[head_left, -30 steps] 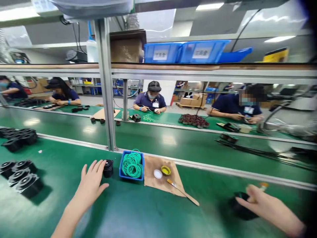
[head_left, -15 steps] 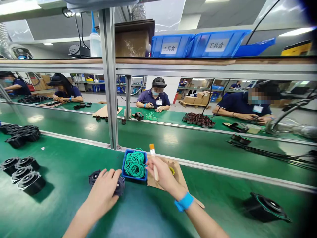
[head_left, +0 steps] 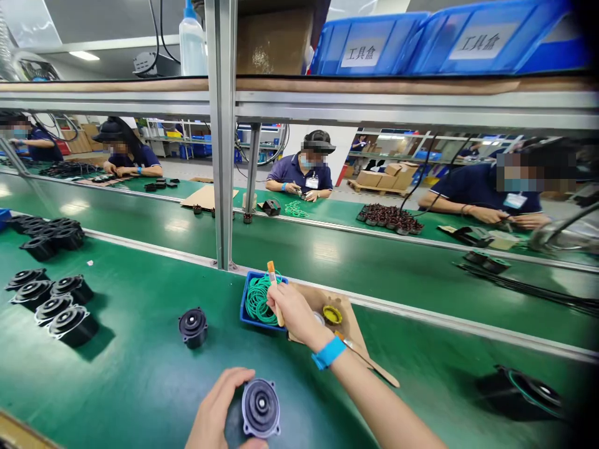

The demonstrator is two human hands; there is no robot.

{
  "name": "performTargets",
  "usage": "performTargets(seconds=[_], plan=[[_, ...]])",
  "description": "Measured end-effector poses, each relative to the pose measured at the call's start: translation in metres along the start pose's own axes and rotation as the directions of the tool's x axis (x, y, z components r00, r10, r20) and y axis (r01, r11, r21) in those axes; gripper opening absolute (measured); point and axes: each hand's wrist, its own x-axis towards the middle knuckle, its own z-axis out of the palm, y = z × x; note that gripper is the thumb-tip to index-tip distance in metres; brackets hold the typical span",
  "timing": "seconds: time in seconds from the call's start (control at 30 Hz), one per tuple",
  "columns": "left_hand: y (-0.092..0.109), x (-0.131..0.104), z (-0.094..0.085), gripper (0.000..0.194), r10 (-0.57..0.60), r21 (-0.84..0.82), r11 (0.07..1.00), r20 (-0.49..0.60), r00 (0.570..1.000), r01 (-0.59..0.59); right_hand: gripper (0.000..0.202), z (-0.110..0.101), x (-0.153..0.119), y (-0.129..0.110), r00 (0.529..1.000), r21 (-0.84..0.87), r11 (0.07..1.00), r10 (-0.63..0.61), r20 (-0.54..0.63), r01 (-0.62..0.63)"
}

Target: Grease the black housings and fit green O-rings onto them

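Observation:
A round black housing [head_left: 261, 408] is gripped at its left side by my left hand [head_left: 218, 408], near the bottom edge of the view. My right hand [head_left: 294, 312] pinches a small brush [head_left: 276, 293], its orange bristles pointing up, over the right part of a blue bin [head_left: 243, 305] of green rings [head_left: 259, 299]. A second black housing [head_left: 193, 327] stands alone to the left of the bin. Beside my right wrist, a yellow ring-shaped lid [head_left: 332, 314] rests on a brown cardboard sheet [head_left: 349, 312], and another brush [head_left: 369, 360] lies across the sheet's edge.
Several black housings [head_left: 72, 324] stand at the left, with more [head_left: 56, 237] behind. One with a green ring [head_left: 528, 393] is at the right. A metal post [head_left: 223, 137] rises behind the bin. Co-workers [head_left: 304, 168] sit across the bench.
My left hand has moved toward the bottom edge with one housing, leaving another standing behind. My right hand still holds the brush near the bin. The view has shifted lower.

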Motion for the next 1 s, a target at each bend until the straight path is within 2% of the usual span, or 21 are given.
performTargets(seconds=[0.2,0.3,0.4,0.47,0.53,0.6,0.7,0.8,0.87,0.93,1.0], plan=[[0.0,-0.003,0.002,0.053,0.051,-0.006,0.999,-0.081,0.995,-0.052,0.02,-0.003,0.002,0.002,0.99,0.13,0.986,0.114,-0.08,-0.103],[0.0,-0.004,0.003,0.058,0.039,0.019,0.999,-0.106,0.994,-0.037,0.019,-0.007,0.003,0.0,0.972,0.211,0.964,0.194,-0.132,-0.164],[-0.002,-0.008,0.005,0.067,0.023,0.022,1.0,-0.141,0.99,-0.02,0.022,-0.017,-0.003,-0.014,0.952,0.312,0.927,0.264,-0.156,-0.206],[-0.004,-0.01,0.008,0.072,0.025,0.0,1.0,-0.165,0.986,-0.025,0.025,-0.024,-0.013,-0.031,0.959,0.403,0.889,0.27,-0.082,-0.216],[-0.005,-0.012,0.011,0.074,0.016,-0.027,0.999,-0.173,0.985,-0.021,0.028,-0.029,-0.028,-0.051,0.965,0.51,0.821,0.248,0.083,-0.255],[-0.006,-0.013,0.012,0.071,0.005,-0.045,0.999,-0.171,0.985,-0.013,0.028,-0.029,-0.042,-0.067,0.942,0.563,0.757,0.228,0.247,-0.331],[-0.003,-0.011,0.011,0.062,0.032,-0.011,0.999,-0.178,0.983,-0.035,0.024,-0.023,-0.058,-0.078,0.916,0.496,0.783,0.229,0.331,-0.375],[0.001,-0.009,0.007,0.049,0.111,0.083,0.992,-0.165,0.98,-0.098,0.023,-0.021,-0.066,-0.079,0.936,0.457,0.831,0.193,0.295,-0.315],[0.004,-0.008,0.003,0.043,0.168,0.149,0.978,-0.146,0.975,-0.146,0.03,-0.025,-0.071,-0.078,0.96,0.452,0.862,0.127,0.248,-0.231],[0.005,-0.007,0.0,0.04,0.223,0.222,0.957,-0.139,0.965,-0.189,0.04,-0.028,-0.078,-0.078,0.978,0.393,0.913,0.027,0.205,-0.108],[0.003,-0.006,-0.003,0.036,0.304,0.306,0.919,-0.146,0.941,-0.249,0.042,-0.029,-0.087,-0.079,0.984,0.284,0.958,-0.093,0.15,0.047]])
